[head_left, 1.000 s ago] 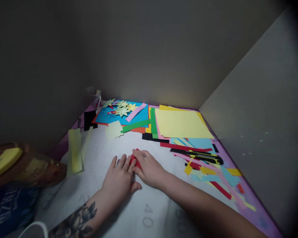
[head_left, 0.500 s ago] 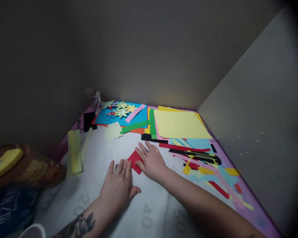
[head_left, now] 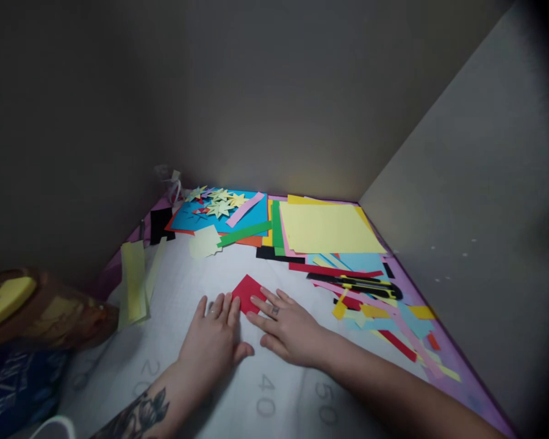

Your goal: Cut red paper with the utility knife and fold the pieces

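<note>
A small red paper square lies flat on the white marked sheet, one corner pointing away from me. My left hand rests palm down at its left side, fingers stretched out, the fingertips touching its left corner. From the right, my right hand lies with spread fingers, its fingertips on the square's right and lower edges. Part of the square's near corner is hidden under those fingers. Neither hand grips anything.
Folded paper stars sit on blue paper at the back. Pale yellow sheets are stacked beside it. A black-and-yellow utility knife lies among coloured paper scraps at right. A yellow-topped container stands left, near pale yellow strips.
My right hand has slid back toward me and slightly right, uncovering the square's far corner. My left hand stays at the square's left side. The whole view has shifted a little.
</note>
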Demonstrator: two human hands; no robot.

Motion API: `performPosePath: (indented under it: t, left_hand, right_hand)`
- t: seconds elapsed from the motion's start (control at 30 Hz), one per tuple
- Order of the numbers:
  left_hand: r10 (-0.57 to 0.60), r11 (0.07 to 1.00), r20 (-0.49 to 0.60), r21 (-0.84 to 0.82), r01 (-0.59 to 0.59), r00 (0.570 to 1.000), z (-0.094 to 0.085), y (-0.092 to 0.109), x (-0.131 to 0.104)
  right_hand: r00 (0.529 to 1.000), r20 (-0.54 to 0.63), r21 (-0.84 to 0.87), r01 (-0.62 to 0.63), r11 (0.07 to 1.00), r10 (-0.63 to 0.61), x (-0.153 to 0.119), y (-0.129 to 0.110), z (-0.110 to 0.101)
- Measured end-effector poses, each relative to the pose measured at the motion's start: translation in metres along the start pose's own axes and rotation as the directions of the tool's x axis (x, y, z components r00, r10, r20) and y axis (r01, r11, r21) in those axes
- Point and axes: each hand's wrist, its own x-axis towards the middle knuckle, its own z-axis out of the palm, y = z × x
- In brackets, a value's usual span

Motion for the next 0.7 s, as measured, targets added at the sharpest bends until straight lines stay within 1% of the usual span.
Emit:
performPosePath:
  t: [0.2,0.33,0.4,0.47,0.53,0.57,0.6,0.63,0.67,0.7]
  left_hand:
    - [0.047,0.998,0.040,0.044,-0.049,0.998,-0.006,-0.001,-0.003]
    - [0.074,0.996,0.079,0.034,-0.077,0.994,-0.009,-0.005,-0.005]
    - [0.089,0.996,0.083,0.012,-0.090,0.993,-0.011,-0.007,-0.004]
    - [0.083,0.996,0.073,-0.016,-0.082,0.994,-0.016,-0.008,-0.003]
    - [0.059,0.997,0.073,-0.060,-0.055,0.996,-0.023,-0.009,0.000]
    - [0.041,0.996,0.077,-0.087,-0.034,0.996,-0.027,-0.009,0.002]
    - [0.006,0.994,0.073,-0.110,0.002,0.997,-0.030,-0.009,0.005]
    - [-0.032,0.991,0.056,-0.128,0.039,0.998,-0.032,-0.008,0.007]
    - [-0.084,0.987,0.019,-0.135,0.086,0.996,-0.033,-0.007,0.010]
    - [-0.126,0.982,-0.016,-0.143,0.123,0.992,-0.032,-0.005,0.013]
  right_hand:
    - [0.998,0.058,0.081,-0.004,0.997,0.000,-0.008,-0.002,-0.005]
    - [0.998,0.056,0.120,-0.001,0.993,-0.005,-0.015,-0.003,-0.004]
    - [0.999,0.031,0.137,0.026,0.990,-0.030,-0.018,-0.002,-0.007]
    - [0.998,-0.016,0.177,0.060,0.982,-0.058,-0.023,0.002,-0.014]
    - [0.994,-0.103,0.229,0.044,0.973,-0.020,-0.031,0.013,-0.027]
    - [0.983,-0.171,0.242,-0.021,0.970,0.064,-0.037,0.022,-0.034]
    - [0.953,-0.248,0.232,-0.113,0.966,0.171,-0.044,0.032,-0.042]
    - [0.911,-0.313,0.201,-0.214,0.956,0.270,-0.053,0.044,-0.049]
    - [0.869,-0.358,0.159,-0.303,0.940,0.341,-0.062,0.058,-0.055]
    - [0.834,-0.375,0.112,-0.392,0.913,0.405,-0.071,0.071,-0.060]
